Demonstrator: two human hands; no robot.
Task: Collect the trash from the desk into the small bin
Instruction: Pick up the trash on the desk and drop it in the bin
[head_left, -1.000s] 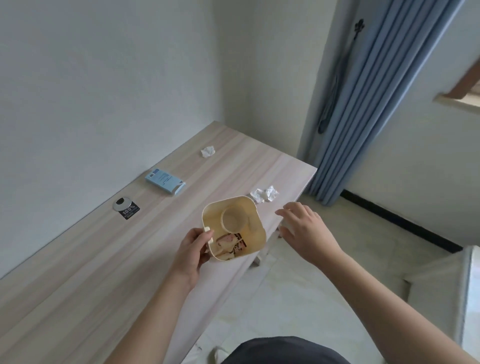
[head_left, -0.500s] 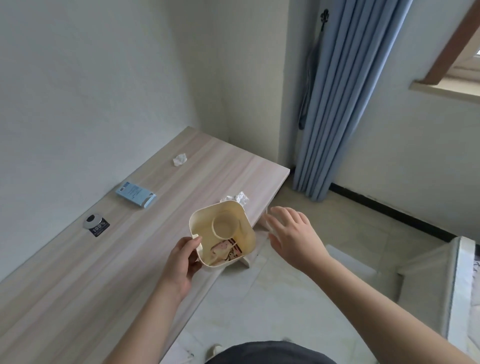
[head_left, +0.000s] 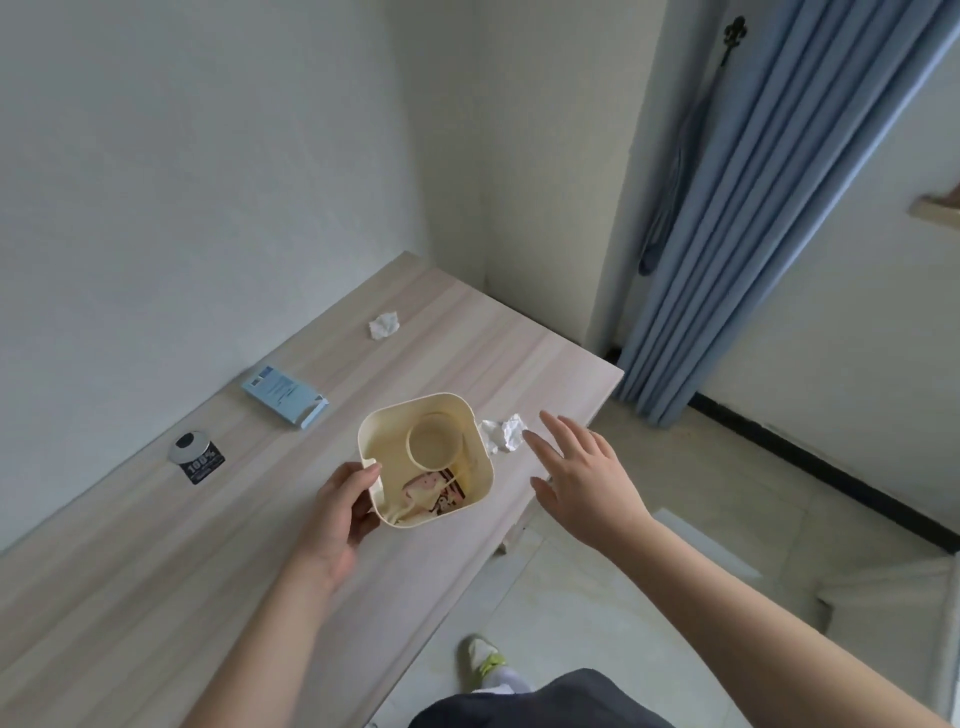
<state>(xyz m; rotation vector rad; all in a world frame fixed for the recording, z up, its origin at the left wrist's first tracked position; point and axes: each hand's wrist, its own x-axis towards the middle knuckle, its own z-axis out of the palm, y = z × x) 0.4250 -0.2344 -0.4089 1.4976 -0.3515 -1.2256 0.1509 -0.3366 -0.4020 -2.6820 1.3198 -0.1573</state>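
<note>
Both forearms are bare, with no sleeves in view down to the hands. A dark grey garment (head_left: 540, 701) covers the lap, and one white shoe (head_left: 485, 660) has yellow-green accents.

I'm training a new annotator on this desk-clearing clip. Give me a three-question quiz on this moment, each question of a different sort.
1. True or false: the left hand grips the small cream plastic bin.
2. Nearest the open right hand lies: A) the crumpled white paper ball, B) the light blue flat box, C) the far crumpled white tissue.
3. Fill in: all three lie on the pale wooden ___.

Key: 1 true; 2 A; 3 desk.
</note>
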